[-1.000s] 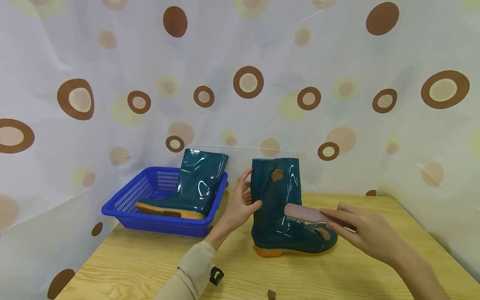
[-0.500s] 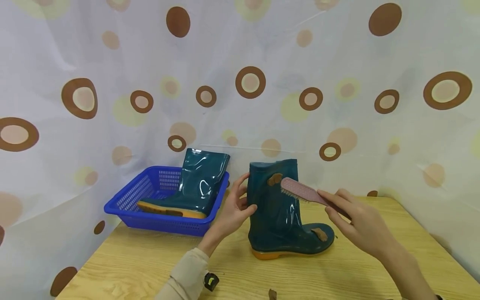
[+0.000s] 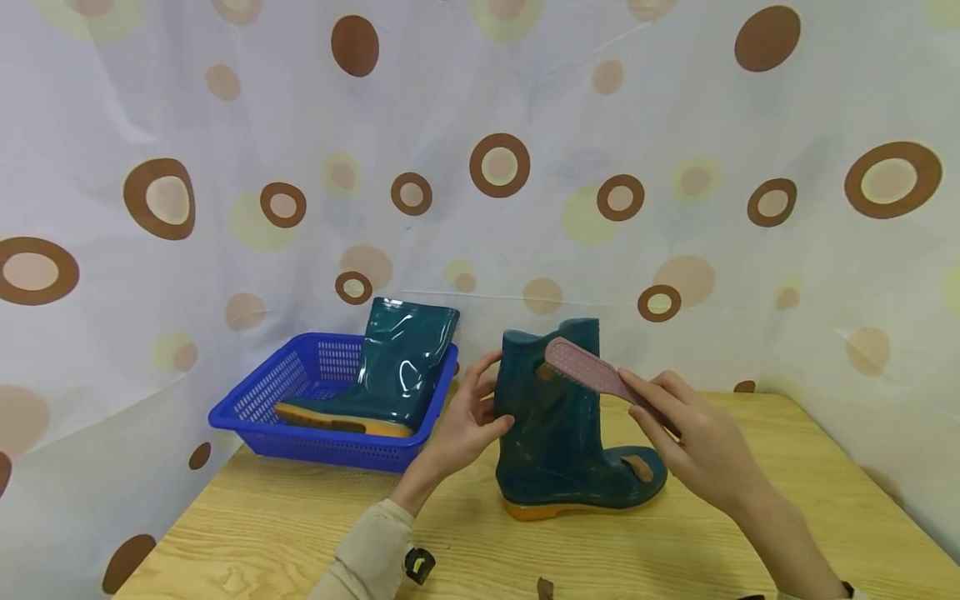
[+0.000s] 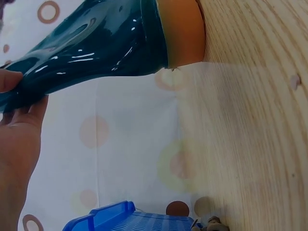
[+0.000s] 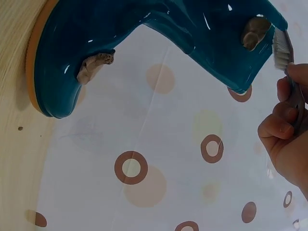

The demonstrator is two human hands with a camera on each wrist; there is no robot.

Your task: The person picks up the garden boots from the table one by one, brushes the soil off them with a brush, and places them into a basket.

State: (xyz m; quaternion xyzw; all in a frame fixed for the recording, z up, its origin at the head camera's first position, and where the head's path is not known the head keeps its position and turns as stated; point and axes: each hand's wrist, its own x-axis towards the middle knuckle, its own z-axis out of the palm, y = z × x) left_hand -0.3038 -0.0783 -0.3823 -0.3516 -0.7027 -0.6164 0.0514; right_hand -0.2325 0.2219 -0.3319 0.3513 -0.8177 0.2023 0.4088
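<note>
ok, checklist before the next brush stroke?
1. Left hand holding boot by its shaft: ok.
2. Boot upright on table: ok.
3. Brush gripped by the handle in right hand: ok.
4. Bristles touching upper clump: cannot tell; they are right by it in the right wrist view.
5. Toe free of clumps: not ok, a brown toe clump sits there.
6. Other boot out of the way: ok, in basket.
</note>
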